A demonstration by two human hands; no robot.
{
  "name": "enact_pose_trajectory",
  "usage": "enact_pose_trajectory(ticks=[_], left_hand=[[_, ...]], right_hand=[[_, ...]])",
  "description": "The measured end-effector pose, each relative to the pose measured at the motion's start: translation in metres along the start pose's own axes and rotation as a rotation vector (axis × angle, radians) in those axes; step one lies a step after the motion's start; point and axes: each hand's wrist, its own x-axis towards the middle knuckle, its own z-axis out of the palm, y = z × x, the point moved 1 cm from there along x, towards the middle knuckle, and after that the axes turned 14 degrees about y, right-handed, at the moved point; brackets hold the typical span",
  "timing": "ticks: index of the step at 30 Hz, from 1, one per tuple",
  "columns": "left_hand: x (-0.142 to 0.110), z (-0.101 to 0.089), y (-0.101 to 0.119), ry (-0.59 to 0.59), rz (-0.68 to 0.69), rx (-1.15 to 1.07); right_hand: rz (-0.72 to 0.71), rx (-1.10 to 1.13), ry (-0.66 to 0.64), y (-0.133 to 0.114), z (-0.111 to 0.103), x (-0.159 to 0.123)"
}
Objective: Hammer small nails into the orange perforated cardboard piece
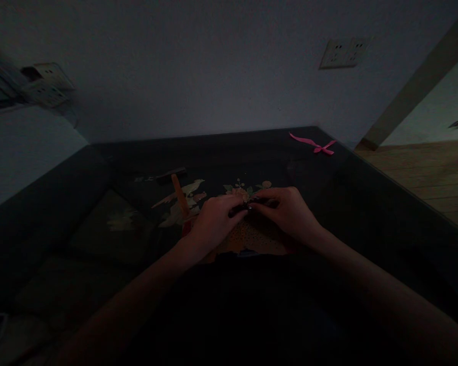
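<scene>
The room is very dim. My left hand [216,218] and my right hand [290,208] meet at the table's middle, thumbs and fingertips pinched close together. Between them is something small with a bright glint, too dark to name. Just beyond my fingertips lies a cluster of pale flowers and green leaves [239,191]. Below my hands is an orange-brown piece with a dotted pattern [248,236], partly covered by them. A flat orange strip [180,195] stands out beside my left hand, over pale leaf-like cutouts [193,188].
A pink ribbon [320,148] tied in a bow lies at the back right of the dark table [213,150]. A dark, narrow object [171,175] lies behind the orange strip. The wall behind carries power sockets [343,52]. Wooden floor [435,168] shows at the right.
</scene>
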Motion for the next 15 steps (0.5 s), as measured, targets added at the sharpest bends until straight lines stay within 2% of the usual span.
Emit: enact_pose_trajectory(ticks=[15], left_hand=[[0.002,-0.011,0.008,0.134,-0.063,-0.176]], right_hand=[[0.041,0.095,0.072,-0.01,-0.008,-0.002]])
